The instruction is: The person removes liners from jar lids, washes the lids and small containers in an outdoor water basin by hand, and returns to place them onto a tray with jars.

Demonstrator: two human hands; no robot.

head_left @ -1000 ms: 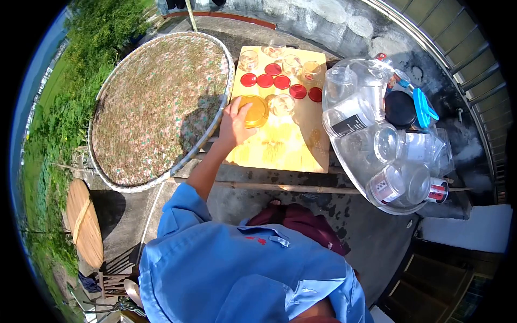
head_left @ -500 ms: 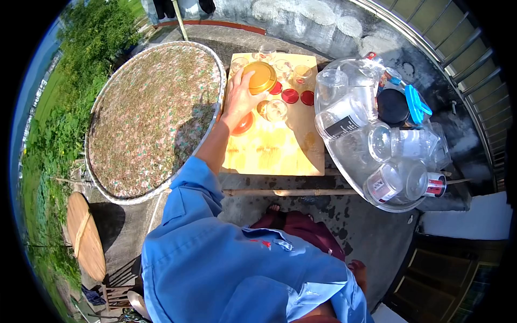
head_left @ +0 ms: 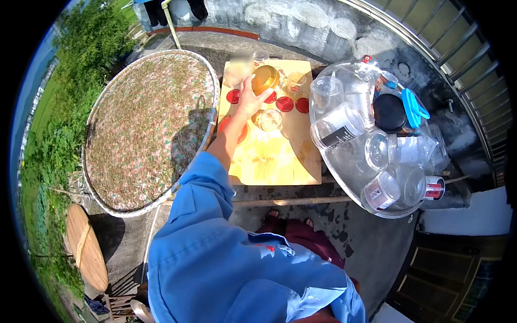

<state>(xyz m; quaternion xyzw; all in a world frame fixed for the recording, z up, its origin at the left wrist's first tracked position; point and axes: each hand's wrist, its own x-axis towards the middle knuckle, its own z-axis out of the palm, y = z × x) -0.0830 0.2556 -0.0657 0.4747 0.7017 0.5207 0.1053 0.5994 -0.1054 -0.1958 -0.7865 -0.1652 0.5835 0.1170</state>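
My left hand (head_left: 254,96) reaches over the wooden board (head_left: 274,166), its fingers and thumb on the wide gold lid (head_left: 265,79). That lid is tilted among small clear jars at the board's far side, one of them a jar (head_left: 295,81) on its right. Just below the hand are red lids, including one red lid (head_left: 285,104) and another red lid (head_left: 302,105). A clear jar (head_left: 270,120) stands nearer to me. Partly hidden by my forearm is a large orange-red lid (head_left: 242,133). My right hand is not visible.
Left of the board lies a big round woven tray (head_left: 216,91) of dried plant pieces. To the right, a metal tray (head_left: 344,185) holds several clear plastic containers, a black lid (head_left: 391,113) and a blue lid (head_left: 413,107). A bamboo pole (head_left: 291,202) crosses in front.
My left hand has lifted the gold lid and carried it away from me to the far jars, uncovering the orange-red lid. The view has shifted slightly.
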